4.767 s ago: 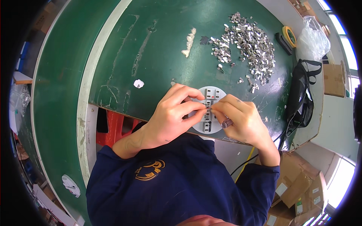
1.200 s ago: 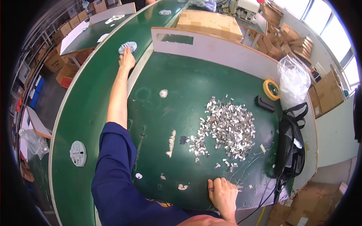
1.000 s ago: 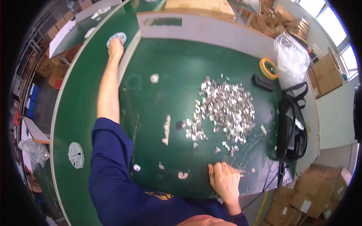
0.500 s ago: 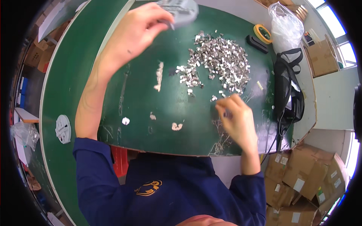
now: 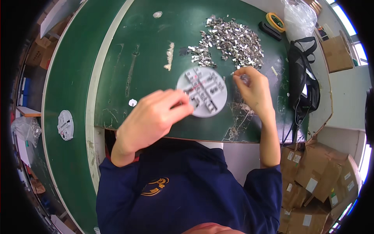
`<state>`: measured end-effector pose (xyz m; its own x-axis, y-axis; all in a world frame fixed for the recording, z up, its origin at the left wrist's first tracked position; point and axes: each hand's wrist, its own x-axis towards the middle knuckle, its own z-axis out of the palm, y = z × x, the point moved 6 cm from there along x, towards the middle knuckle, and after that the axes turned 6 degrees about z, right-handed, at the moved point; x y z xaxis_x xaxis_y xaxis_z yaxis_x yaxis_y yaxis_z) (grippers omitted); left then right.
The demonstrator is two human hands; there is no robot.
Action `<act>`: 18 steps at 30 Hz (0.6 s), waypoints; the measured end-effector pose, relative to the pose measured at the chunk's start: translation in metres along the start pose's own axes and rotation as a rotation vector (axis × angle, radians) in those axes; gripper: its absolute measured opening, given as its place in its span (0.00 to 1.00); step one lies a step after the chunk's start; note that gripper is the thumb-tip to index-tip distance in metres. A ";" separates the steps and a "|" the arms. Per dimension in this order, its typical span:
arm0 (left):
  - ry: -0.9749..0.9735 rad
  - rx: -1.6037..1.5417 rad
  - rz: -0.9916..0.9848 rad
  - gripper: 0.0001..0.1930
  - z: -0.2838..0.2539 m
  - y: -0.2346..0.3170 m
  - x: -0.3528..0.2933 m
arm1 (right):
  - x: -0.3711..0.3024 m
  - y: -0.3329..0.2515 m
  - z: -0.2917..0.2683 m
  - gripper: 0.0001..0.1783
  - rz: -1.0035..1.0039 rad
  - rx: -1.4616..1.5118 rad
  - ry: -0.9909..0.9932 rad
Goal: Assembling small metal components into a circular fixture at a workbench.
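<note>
My left hand is over the near middle of the green bench, fingers closed on the left edge of a round grey plastic disc. Dark slots and raised ribs cross the disc's face. To its right, my right hand is closed in a pinch around small shiny metal pieces; their number is hidden by the fingers. Just beyond that hand spreads a heap of small silvery metal clips.
A similar grey disc lies on the green strip at the left. Tan putty sticks to the bench. At the back right are a yellow tape roll, a black holder and a clear plastic bag; a black bag lies nearer.
My left hand has brought the grey disc from the far side toward me, to the middle. My right hand stays pinched near the heap's near edge. The whole view has shifted slightly.
</note>
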<state>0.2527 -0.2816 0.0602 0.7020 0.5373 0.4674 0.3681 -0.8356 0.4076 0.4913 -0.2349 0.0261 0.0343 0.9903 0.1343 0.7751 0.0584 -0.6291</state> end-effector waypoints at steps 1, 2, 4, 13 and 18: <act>-0.017 -0.048 0.010 0.11 0.008 0.002 -0.010 | -0.001 -0.004 -0.004 0.05 0.002 -0.001 -0.005; -0.034 -0.095 0.020 0.12 0.016 0.003 -0.019 | -0.003 -0.006 -0.008 0.05 0.044 0.079 -0.016; -0.054 -0.149 0.028 0.12 0.027 0.002 -0.029 | -0.007 -0.007 -0.014 0.05 0.133 0.238 -0.032; 0.108 -0.241 -0.093 0.14 0.026 -0.006 -0.039 | -0.031 -0.033 0.001 0.06 0.162 0.647 -0.174; 0.226 -0.280 -0.220 0.11 0.035 0.000 -0.016 | -0.042 -0.043 0.008 0.06 0.129 0.556 -0.332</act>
<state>0.2631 -0.2948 0.0251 0.4621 0.7368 0.4936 0.2925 -0.6521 0.6994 0.4513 -0.2775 0.0413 -0.1603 0.9747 -0.1559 0.3330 -0.0953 -0.9381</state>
